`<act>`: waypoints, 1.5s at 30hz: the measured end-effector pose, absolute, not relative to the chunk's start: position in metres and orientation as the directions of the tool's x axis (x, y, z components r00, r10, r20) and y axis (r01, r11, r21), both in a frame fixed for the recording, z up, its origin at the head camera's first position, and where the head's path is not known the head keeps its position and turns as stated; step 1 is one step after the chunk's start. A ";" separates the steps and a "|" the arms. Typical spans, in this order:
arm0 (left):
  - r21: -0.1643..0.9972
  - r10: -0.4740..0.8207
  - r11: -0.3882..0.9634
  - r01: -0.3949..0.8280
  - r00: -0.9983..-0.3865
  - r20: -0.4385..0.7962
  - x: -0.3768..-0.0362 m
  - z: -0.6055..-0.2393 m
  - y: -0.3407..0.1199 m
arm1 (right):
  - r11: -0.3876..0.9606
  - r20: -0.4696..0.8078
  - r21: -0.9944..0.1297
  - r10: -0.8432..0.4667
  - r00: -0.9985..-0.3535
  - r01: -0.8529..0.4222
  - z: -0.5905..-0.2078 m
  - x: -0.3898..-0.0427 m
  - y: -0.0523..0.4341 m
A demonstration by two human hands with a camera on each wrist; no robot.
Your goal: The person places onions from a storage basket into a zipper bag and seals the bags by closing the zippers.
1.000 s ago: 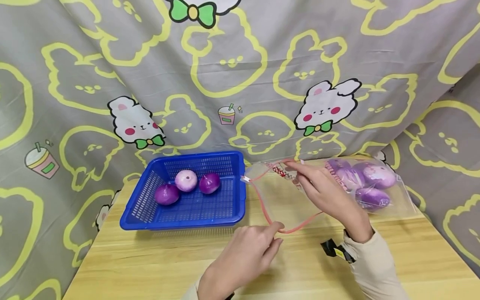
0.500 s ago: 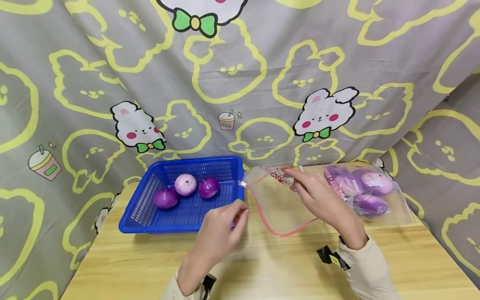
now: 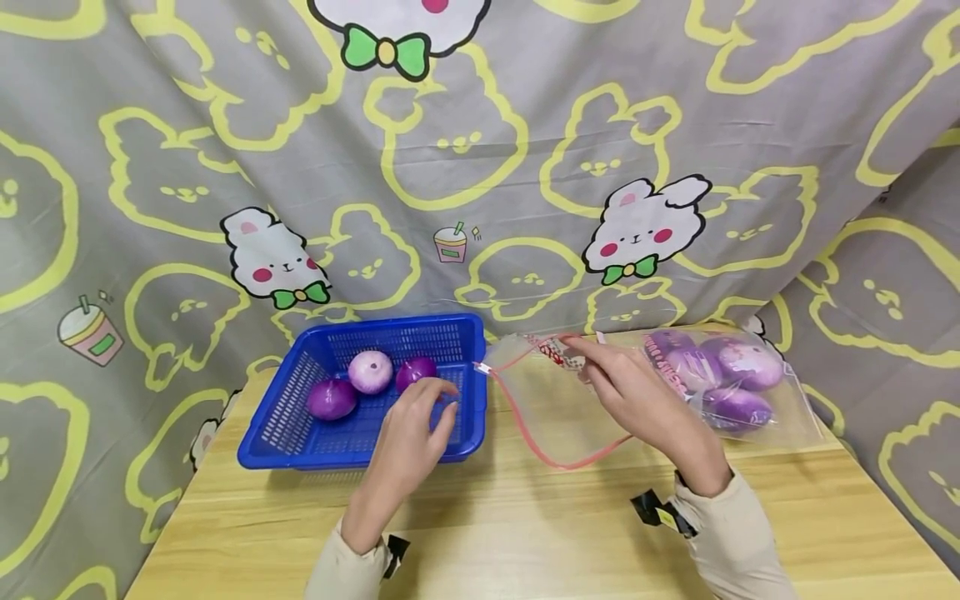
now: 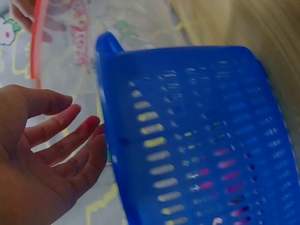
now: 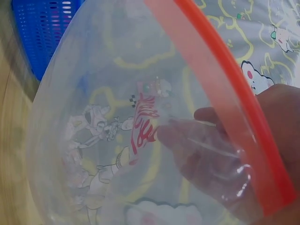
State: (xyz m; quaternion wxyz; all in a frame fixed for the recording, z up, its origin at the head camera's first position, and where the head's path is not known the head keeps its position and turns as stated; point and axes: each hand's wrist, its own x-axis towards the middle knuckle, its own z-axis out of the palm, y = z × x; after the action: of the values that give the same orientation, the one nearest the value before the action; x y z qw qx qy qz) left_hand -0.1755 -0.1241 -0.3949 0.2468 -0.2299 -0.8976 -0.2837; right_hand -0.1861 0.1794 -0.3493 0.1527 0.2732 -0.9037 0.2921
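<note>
My left hand (image 3: pixel 408 429) reaches over the front right of the blue basket (image 3: pixel 315 458), its fingers loosely bent and nothing held. Just beyond its fingertips is a purple onion (image 3: pixel 412 371), partly hidden by the hand. A pale onion (image 3: pixel 370 372) and another purple onion (image 3: pixel 332 399) lie to its left in the basket. My right hand (image 3: pixel 637 387) holds the upper rim of a clear zip bag (image 3: pixel 562 425), whose red-edged mouth gapes toward the basket. In the right wrist view, the fingers (image 5: pixel 187 150) show through the plastic. Several purple-and-white rounded things (image 3: pixel 750 364) fill the bag's far end.
A white zip slider (image 3: pixel 483 367) on the bag sits by the basket's right rim. The wooden table (image 3: pixel 540 533) runs in front of both. A patterned grey curtain (image 3: pixel 517 192) hangs close behind the basket and bag.
My left hand has let go of the bag's near rim and moved left, over the basket. My right hand has stayed at the bag, whose mouth remains spread.
</note>
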 end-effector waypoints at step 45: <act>0.284 0.248 0.896 0.343 -0.914 0.321 -0.254 -0.432 -0.176 | 0.696 0.419 -0.403 -0.437 -0.796 -0.594 -0.349 -0.183 0.176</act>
State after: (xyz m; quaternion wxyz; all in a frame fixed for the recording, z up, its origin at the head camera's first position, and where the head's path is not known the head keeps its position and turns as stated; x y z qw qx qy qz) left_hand -0.2538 -0.1765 -0.4315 0.1397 -0.1533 -0.9634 -0.1696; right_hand -0.1831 0.1765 -0.3493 0.1469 0.2836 -0.9091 0.2673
